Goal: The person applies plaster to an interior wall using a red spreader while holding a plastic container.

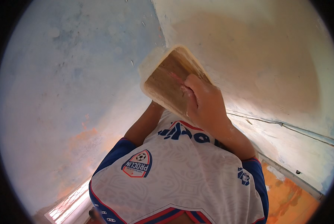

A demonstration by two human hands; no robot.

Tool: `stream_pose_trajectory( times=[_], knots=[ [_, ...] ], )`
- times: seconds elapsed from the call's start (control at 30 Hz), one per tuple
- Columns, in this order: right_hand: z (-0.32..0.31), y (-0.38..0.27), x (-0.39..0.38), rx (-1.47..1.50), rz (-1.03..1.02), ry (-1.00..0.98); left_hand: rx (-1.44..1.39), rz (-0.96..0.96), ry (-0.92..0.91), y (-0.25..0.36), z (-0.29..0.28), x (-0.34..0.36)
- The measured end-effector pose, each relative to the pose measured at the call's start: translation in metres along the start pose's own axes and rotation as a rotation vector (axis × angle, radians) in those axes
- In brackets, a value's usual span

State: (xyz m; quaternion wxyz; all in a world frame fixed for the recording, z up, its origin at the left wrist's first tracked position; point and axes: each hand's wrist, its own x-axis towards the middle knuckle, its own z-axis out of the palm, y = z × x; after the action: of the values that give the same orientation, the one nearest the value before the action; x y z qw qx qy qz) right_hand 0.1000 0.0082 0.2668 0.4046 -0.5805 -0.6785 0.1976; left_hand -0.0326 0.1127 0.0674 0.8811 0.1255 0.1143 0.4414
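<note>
A flat rectangular brown board (163, 82) with rounded corners and pale, plaster-like edges is raised near the middle, in front of where two walls meet. My right hand (200, 100) is closed on it, thumb and fingers curled at a reddish grip-like part that is partly covered. My left forearm (144, 123) rises to behind the board, which hides that hand; whether it touches the board I cannot tell.
Mottled pale blue wall (62, 74) spans the left, a beige patched wall (256, 56) the right, with a cable (282, 124) along it. A barred window (68, 203) shows at lower left, peeling orange paint (286, 190) at lower right. My white-and-blue jersey fills the bottom.
</note>
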Motion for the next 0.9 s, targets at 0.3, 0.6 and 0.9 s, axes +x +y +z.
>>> stream_pose_trajectory(
  times=[0.3,0.6,0.9],
  knots=[
    [-0.012,0.0,-0.011,0.174,0.057,-0.12,0.008,-0.016,0.01,-0.002,-0.005,-0.015],
    [0.01,-0.009,0.01,0.086,0.043,-0.023,0.02,-0.044,-0.019,0.024,-0.002,-0.003],
    [0.017,-0.009,0.031,0.428,0.096,0.053,-0.004,-0.091,-0.047,0.06,-0.006,0.011]
  ],
)
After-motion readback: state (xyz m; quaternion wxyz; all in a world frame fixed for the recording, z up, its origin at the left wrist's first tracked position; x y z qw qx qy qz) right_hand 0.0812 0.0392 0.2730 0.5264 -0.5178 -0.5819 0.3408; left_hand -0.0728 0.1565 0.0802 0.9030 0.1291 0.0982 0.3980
